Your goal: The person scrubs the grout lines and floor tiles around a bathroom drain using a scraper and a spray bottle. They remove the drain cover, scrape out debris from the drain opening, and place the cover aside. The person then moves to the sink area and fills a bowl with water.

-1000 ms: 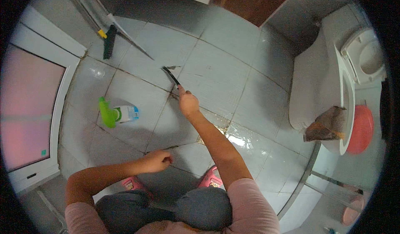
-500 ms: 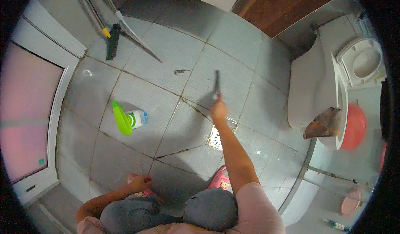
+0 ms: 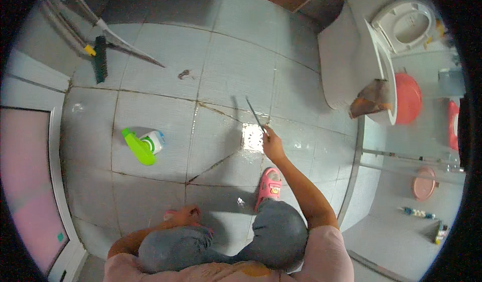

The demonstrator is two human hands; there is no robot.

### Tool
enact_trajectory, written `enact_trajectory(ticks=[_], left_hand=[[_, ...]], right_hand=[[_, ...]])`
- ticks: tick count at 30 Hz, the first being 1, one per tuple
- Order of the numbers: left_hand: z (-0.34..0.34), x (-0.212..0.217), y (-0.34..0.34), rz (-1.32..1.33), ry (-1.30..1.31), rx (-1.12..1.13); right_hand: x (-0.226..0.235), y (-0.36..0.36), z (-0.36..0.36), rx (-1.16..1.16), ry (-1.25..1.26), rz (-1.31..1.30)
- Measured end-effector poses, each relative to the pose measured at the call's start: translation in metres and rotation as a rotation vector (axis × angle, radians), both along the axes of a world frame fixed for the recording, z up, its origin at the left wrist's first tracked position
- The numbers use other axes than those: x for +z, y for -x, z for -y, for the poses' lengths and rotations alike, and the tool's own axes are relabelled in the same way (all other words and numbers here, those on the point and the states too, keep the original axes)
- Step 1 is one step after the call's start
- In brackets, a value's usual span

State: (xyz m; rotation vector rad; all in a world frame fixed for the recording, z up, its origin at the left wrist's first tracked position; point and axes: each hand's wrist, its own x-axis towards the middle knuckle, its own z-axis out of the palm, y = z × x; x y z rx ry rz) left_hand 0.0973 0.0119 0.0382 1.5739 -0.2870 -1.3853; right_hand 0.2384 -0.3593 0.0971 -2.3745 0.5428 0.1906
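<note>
Floor tiles are seen wet and grey, with dark grout lines; against the far left wall a dark-headed brush with a yellow collar is propped beside long handles, unchanged in place from the two earlier frames.

A green-capped bottle lies on its side on the tiles, well left of the work; relative to the earlier frames its spot on the floor is kept, though the view has swung.

The left hand is rested on the left knee, near a pink sandal; whether it is open or curled cannot be told; a second ago it was pressed flat on the floor, so support has been moved from floor to leg.

A small dark clump is noted on a far tile, apart from everything.

The floor drain is seen bright and square, just left of the right hand.

The right hand is closed around the handle end of a thin scraper tool, whose blade is angled up and left onto the grout line beyond the drain; earlier it was held farther out over a tile, so it has been drawn back to the drain's edge; judged: work has shifted to the drain surround.

A white toilet and a red basin are recorded at right, untouched.
</note>
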Motion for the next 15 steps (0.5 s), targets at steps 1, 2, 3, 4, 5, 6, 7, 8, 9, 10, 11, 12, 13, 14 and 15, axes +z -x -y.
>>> enact_trajectory(ticks=[1,2,3,4,5,6,7,8,9,10,11,12,13,14,15], left_hand=[[0.010,0.006,-0.014,-0.025,-0.024,-0.040],[0.017,0.009,-0.022,-0.054,-0.053,-0.076],[0.020,0.009,-0.027,-0.002,0.007,-0.066],[0.022,0.007,-0.035,0.059,0.059,-0.047],[0.027,0.006,-0.043,0.123,0.109,-0.020],[0.043,0.018,-0.054,0.198,0.156,-0.006],[0.061,0.048,-0.066,0.262,0.186,0.001],[0.085,0.079,-0.075,0.316,0.233,0.000],[0.106,0.113,-0.087,0.371,0.298,-0.057],[0.129,0.141,-0.092,0.428,0.364,-0.106],[0.147,0.157,-0.091,0.527,0.499,-0.084],[0.161,0.170,-0.089,0.630,0.605,-0.060],[0.178,0.182,-0.081,0.623,0.689,-0.069],[0.184,0.191,-0.072,0.540,0.662,0.053],[0.194,0.193,-0.061,0.445,0.653,0.177]], right_hand=[[-0.005,0.031,0.029,0.027,0.113,-0.023],[-0.007,0.062,0.052,0.053,0.124,-0.066],[-0.011,0.085,0.063,0.086,0.127,-0.096],[-0.018,0.103,0.062,0.100,0.149,-0.167],[-0.027,0.118,0.061,0.124,0.169,-0.235],[-0.037,0.128,0.062,0.240,0.169,-0.194],[-0.029,0.122,0.050,0.213,0.044,-0.252],[-0.039,0.116,0.052,0.192,0.070,-0.204],[-0.051,0.113,0.050,0.173,0.087,-0.156],[-0.065,0.117,0.048,0.191,0.091,-0.157],[-0.077,0.119,0.046,0.212,0.096,-0.149],[-0.087,0.129,0.039,0.307,0.099,-0.023],[-0.099,0.149,0.046,0.435,0.142,0.023],[-0.100,0.153,0.045,0.504,0.129,0.002],[-0.095,0.157,0.051,0.566,0.131,-0.033]])
